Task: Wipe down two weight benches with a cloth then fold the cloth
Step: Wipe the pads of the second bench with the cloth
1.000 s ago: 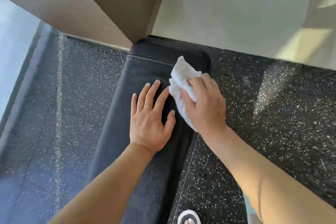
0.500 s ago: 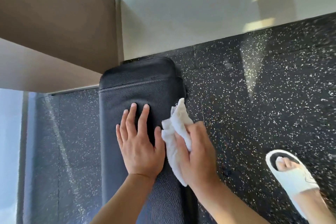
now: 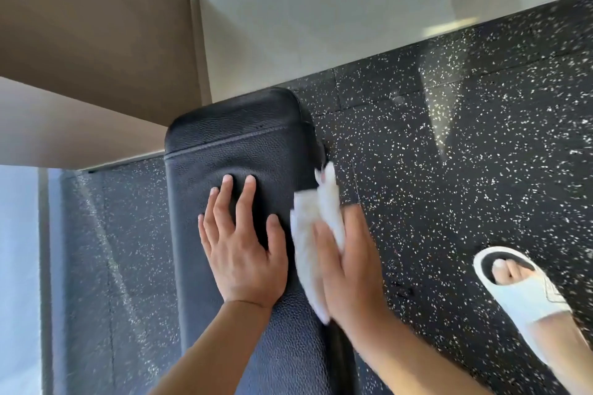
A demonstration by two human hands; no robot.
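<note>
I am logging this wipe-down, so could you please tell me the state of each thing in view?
Bench: flat, black pad, under both hands.
Cloth: crumpled, unfolded, pressed on the bench's right edge.
Left hand: flat on the bench, fingers spread.
Right hand: pressing the cloth against the bench.
Slipper: on a foot, on the floor.

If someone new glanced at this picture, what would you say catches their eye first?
Most likely the white cloth, which the right hand presses against the right edge of the black bench in the middle. Next, the left hand lying flat on the bench top beside it. At the lower right, a foot in a white sandal stands out on the speckled black floor.
</note>
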